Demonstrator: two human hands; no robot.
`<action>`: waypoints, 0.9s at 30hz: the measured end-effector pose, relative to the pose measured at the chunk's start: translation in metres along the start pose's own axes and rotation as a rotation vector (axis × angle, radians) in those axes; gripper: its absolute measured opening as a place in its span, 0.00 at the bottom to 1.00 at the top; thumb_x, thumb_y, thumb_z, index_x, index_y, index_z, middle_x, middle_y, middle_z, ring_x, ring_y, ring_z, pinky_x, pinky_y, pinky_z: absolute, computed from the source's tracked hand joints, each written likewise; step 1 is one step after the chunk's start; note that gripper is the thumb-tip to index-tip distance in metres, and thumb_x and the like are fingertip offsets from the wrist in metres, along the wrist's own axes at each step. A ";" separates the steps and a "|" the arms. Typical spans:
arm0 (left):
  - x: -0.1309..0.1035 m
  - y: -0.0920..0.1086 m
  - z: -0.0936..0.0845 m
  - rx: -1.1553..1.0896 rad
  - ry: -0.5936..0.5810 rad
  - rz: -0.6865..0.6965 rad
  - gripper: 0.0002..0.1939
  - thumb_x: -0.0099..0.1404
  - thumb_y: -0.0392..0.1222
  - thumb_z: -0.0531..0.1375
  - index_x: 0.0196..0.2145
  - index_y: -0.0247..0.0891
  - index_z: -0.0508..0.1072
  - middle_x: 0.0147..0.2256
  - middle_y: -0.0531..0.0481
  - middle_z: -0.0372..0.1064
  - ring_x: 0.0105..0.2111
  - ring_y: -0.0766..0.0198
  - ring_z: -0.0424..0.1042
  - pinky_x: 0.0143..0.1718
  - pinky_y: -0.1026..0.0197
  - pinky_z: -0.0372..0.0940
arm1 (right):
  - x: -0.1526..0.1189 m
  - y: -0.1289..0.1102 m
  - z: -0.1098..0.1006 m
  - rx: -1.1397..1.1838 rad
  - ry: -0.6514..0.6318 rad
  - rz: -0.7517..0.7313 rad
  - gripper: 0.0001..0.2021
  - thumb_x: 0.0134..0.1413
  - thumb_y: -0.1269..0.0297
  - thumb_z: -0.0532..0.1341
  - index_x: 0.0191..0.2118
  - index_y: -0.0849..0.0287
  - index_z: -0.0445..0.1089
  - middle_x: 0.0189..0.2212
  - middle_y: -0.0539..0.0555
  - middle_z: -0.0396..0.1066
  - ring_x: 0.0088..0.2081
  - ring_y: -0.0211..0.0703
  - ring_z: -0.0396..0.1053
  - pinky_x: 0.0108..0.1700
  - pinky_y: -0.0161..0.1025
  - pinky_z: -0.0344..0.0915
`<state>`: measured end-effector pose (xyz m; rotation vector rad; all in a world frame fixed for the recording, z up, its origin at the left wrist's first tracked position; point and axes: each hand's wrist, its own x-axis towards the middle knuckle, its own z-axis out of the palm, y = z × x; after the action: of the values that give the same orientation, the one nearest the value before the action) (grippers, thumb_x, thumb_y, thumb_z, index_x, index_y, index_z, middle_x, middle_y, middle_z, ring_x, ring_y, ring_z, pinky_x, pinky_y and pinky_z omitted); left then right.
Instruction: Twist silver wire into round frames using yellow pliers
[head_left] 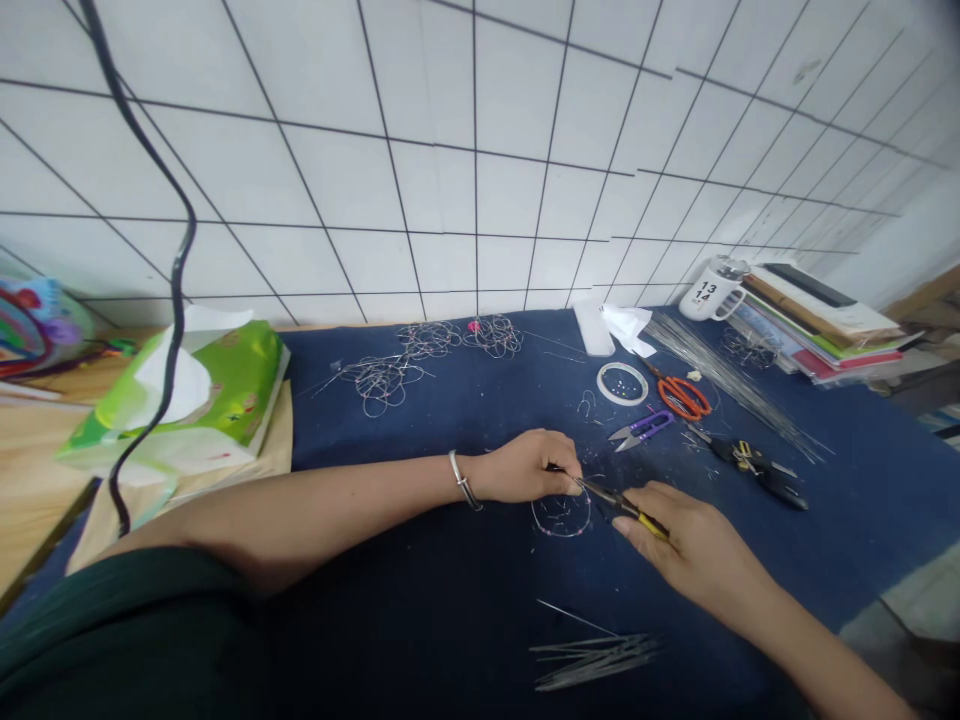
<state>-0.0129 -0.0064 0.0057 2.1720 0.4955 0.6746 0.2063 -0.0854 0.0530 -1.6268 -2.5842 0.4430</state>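
Observation:
My left hand (529, 465) is closed, pinching the upper part of a thin wire ring (564, 534) with small pinkish beads along it. A dark tool end shows between its fingers. My right hand (686, 535) is wrapped round pliers with black and yellow handles (643, 517). Their jaws meet the wire right beside my left fingertips; the exact grip point is too small to make out. Below my hands lies a bundle of short straight wires (592, 660). Wire scraps are scattered about the ring.
Purple thread snips (643, 429), orange-handled scissors (682, 396), black cutters (757, 470) and a round white dish (622, 384) lie to the right. Long wires (727, 375), a mug (714, 290) and books (825, 320) stand behind. Wire loops (382, 384) and a tissue pack (247, 385) are left.

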 end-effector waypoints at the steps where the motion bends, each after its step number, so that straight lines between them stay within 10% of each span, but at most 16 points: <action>1: 0.000 0.000 0.000 -0.004 -0.003 -0.002 0.05 0.58 0.37 0.58 0.28 0.33 0.72 0.26 0.51 0.68 0.30 0.70 0.65 0.36 0.67 0.59 | 0.000 0.001 -0.001 0.007 -0.003 -0.009 0.11 0.57 0.57 0.49 0.34 0.56 0.64 0.27 0.50 0.64 0.28 0.39 0.64 0.31 0.35 0.58; 27: -0.001 -0.002 0.001 0.087 -0.039 0.051 0.06 0.59 0.38 0.57 0.30 0.34 0.73 0.27 0.50 0.70 0.31 0.69 0.66 0.37 0.66 0.59 | 0.000 -0.008 -0.007 0.219 -0.165 0.097 0.17 0.58 0.54 0.46 0.24 0.58 0.57 0.21 0.47 0.61 0.24 0.34 0.60 0.26 0.32 0.51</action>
<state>-0.0137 -0.0065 0.0032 2.2819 0.4582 0.6473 0.2006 -0.0872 0.0618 -1.7081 -2.4657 0.8677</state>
